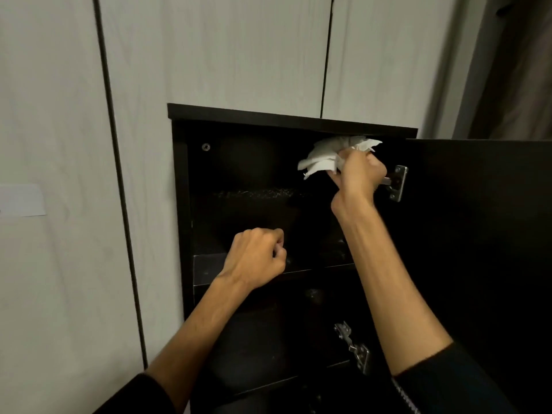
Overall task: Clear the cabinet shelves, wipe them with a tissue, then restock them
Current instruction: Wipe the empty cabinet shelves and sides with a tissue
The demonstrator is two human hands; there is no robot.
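Under cabinet (292,119) top: tissue (325,158) bunched in right hand (360,174); left hand (257,258) fisted, empty, lower.

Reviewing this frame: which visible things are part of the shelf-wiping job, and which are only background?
Part of the job:
- tissue, bunched in the right hand near the cabinet's top right
- black cabinet, its door open
- upper shelf
- left hand, loosely fisted, holding nothing visible

Background:
- pale wall panels
- white label
- curtain
- door hinges

A home: pale wardrobe doors (209,55), dark cabinet (292,119).
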